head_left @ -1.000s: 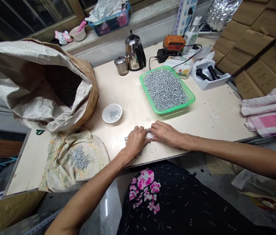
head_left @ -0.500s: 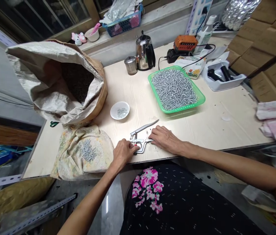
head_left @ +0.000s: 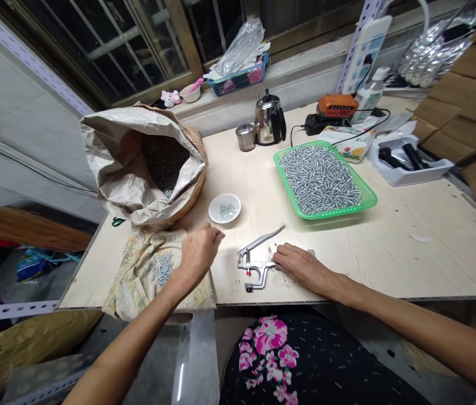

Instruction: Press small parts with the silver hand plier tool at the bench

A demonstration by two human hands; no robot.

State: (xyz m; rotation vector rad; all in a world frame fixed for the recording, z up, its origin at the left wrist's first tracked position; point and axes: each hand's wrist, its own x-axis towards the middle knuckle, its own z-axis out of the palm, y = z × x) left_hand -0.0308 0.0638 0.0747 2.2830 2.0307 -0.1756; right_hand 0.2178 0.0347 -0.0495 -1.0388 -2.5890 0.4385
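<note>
A pair of snap pliers (head_left: 258, 267) with a metal frame, a spring and a red part lies on the table, its two handles spread. My right hand (head_left: 300, 269) rests on the tabletop, fingers curled over the end of the lower handle. Between the cloth and the white bowl (head_left: 216, 216) is my left hand (head_left: 199, 253), raised and pinched; anything in its fingertips is too small to make out. Small silvery metal pieces (head_left: 227, 212) sit in the bowl. Another pile of them (head_left: 164, 269) lies on the flowered cloth (head_left: 136, 281), partly behind my left wrist.
A green tray (head_left: 326, 214) heaped with metal pieces stands back right. At the left a large open paper sack (head_left: 136, 197) leans over the table. Behind are a kettle (head_left: 268, 126), a lidded metal cup (head_left: 245, 138), an orange battery (head_left: 336, 106) and a white box (head_left: 410, 175).
My left hand has left the jaw end of the pliers and moved left and away from me, towards the white bowl. My right hand stays at the handle. The camera view has shifted.
</note>
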